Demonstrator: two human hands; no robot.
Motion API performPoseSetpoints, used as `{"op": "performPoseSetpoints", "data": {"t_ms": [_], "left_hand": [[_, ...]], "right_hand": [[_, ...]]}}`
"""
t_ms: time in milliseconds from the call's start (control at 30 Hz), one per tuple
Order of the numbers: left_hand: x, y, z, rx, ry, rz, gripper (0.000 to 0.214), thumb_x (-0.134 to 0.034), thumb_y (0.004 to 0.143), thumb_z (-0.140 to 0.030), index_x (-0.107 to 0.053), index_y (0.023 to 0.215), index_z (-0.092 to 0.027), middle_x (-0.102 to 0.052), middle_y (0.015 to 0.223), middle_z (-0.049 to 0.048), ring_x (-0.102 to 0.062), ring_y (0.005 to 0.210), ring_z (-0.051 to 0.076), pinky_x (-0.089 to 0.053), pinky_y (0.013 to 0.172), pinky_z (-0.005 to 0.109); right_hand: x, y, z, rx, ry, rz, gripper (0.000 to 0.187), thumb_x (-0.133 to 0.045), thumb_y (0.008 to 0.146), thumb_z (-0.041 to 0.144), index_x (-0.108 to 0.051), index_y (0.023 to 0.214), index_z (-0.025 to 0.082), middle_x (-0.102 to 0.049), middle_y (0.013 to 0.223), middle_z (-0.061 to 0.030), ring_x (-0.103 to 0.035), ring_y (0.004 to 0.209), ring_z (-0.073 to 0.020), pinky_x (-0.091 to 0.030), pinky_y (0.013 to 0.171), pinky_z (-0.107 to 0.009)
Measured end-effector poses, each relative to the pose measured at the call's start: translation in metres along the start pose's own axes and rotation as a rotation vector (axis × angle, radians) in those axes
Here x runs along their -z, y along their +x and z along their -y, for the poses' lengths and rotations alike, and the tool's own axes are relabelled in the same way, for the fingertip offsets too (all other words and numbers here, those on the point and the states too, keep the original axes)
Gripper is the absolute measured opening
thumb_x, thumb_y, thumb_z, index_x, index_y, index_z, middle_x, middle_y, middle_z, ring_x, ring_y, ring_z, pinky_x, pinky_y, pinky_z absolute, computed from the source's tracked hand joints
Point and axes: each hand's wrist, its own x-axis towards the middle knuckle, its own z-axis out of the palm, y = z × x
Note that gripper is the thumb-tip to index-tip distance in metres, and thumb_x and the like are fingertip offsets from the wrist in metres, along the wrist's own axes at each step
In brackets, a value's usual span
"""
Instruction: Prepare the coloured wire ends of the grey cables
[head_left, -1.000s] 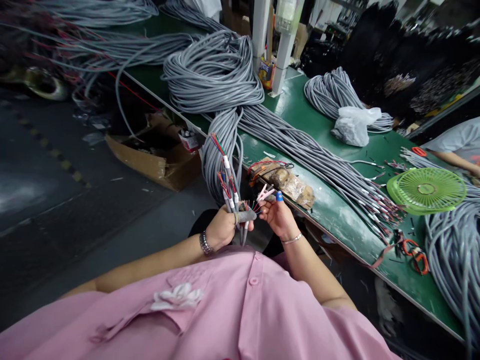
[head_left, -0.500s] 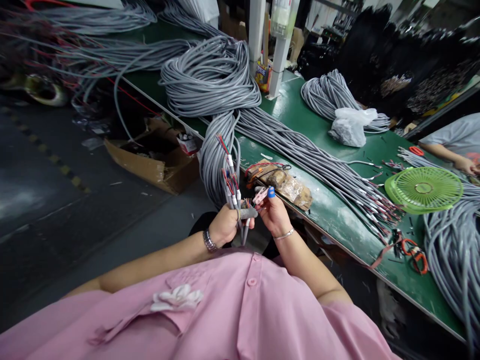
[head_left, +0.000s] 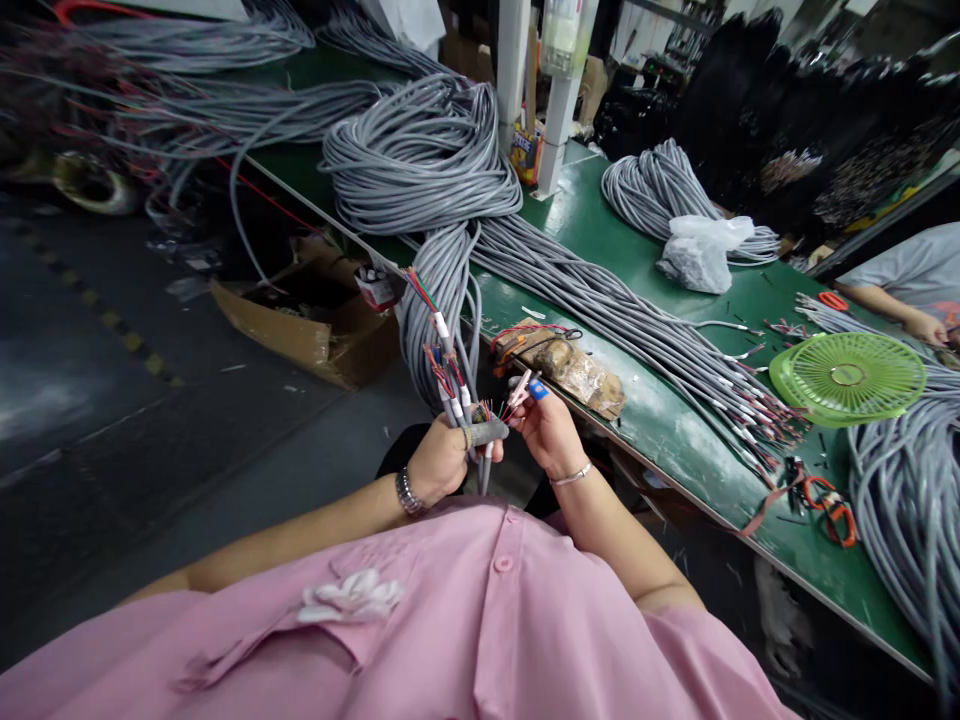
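My left hand (head_left: 439,458) is closed round a bunch of grey cables (head_left: 459,400) whose stripped ends show thin coloured wires fanning upward. A grey cover sits on its forefinger. My right hand (head_left: 546,428) pinches a small pink tool (head_left: 519,390) against those wire ends; one fingertip wears a blue cap. Both hands hover just off the near edge of the green workbench (head_left: 652,400), in front of my pink shirt.
Big coils of grey cable (head_left: 427,150) cover the bench and hang over its edge. A brown block with wires (head_left: 570,365), a green fan grille (head_left: 851,378), a white bag (head_left: 701,250) and red cutters (head_left: 829,505) lie on it. A cardboard box (head_left: 300,320) stands on the floor. Another person's arm (head_left: 907,300) is far right.
My hands stayed together with the same grip; the bunch of cable ends tilted slightly left and the right hand's pink tool moved closer to the wire tips.
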Motion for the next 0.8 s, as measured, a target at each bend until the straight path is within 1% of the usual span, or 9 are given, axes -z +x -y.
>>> {"op": "performPoseSetpoints", "data": {"t_ms": [67,167,233,367,500,667,800], "left_hand": [[-0.001,0.002,-0.001,-0.011,-0.011,0.007,0.012,-0.070,0.068,-0.024,-0.067,0.063,-0.014,-0.063,0.051,0.0034,-0.055,0.046,0.013,-0.041,0.049,0.026],[-0.003,0.005,-0.004,-0.014,-0.032,0.021,0.013,-0.069,0.068,-0.024,-0.066,0.060,-0.014,-0.061,0.049,0.0029,-0.054,0.044,0.013,-0.041,0.049,0.026],[-0.005,0.007,-0.005,-0.007,-0.028,0.029,0.013,-0.069,0.069,-0.023,-0.066,0.060,-0.014,-0.061,0.049,0.0030,-0.053,0.044,0.013,-0.040,0.049,0.026],[-0.008,0.009,-0.006,0.001,-0.026,0.039,0.014,-0.069,0.068,-0.021,-0.065,0.057,-0.013,-0.061,0.048,0.0034,-0.052,0.044,0.012,-0.038,0.048,0.025],[-0.009,0.010,-0.005,0.003,-0.013,0.027,0.017,-0.069,0.069,-0.023,-0.064,0.055,-0.014,-0.061,0.047,0.0032,-0.052,0.043,0.012,-0.037,0.048,0.025],[-0.007,0.009,-0.002,0.017,0.009,-0.001,0.017,-0.069,0.069,-0.023,-0.063,0.055,-0.014,-0.060,0.047,0.0030,-0.053,0.043,0.012,-0.039,0.049,0.026],[-0.001,0.004,0.001,0.008,-0.018,0.004,0.011,-0.069,0.069,-0.021,-0.066,0.061,-0.014,-0.063,0.050,0.0031,-0.055,0.045,0.014,-0.039,0.049,0.025]], "right_hand": [[0.000,0.000,-0.004,0.054,-0.027,-0.020,0.032,-0.065,0.079,0.050,-0.064,0.086,0.019,-0.058,0.072,0.0010,-0.046,0.056,-0.0090,-0.046,0.054,-0.021],[0.004,0.003,-0.010,0.139,-0.054,-0.042,0.043,-0.058,0.081,0.061,-0.064,0.084,0.018,-0.060,0.074,-0.0013,-0.048,0.058,-0.0102,-0.045,0.053,-0.023],[0.006,0.006,-0.013,0.158,-0.059,-0.031,0.047,-0.057,0.079,0.064,-0.064,0.082,0.018,-0.060,0.074,-0.0019,-0.048,0.058,-0.0104,-0.045,0.053,-0.023],[0.006,0.012,-0.012,0.036,0.032,0.045,0.047,-0.060,0.078,0.065,-0.065,0.083,0.018,-0.061,0.074,-0.0012,-0.045,0.055,-0.0091,-0.045,0.053,-0.022],[0.003,0.016,-0.010,0.003,0.145,0.033,0.041,-0.064,0.078,0.060,-0.065,0.084,0.019,-0.060,0.072,0.0005,-0.043,0.054,-0.0077,-0.042,0.053,-0.020],[0.002,0.014,-0.012,-0.001,0.109,0.001,0.047,-0.058,0.080,0.065,-0.064,0.083,0.019,-0.062,0.074,-0.0005,-0.046,0.056,-0.0087,-0.043,0.054,-0.022],[0.005,0.010,-0.010,-0.076,0.198,0.030,0.053,-0.052,0.080,0.070,-0.065,0.086,0.019,-0.066,0.081,-0.0030,-0.051,0.058,-0.0097,-0.046,0.054,-0.022]]}}
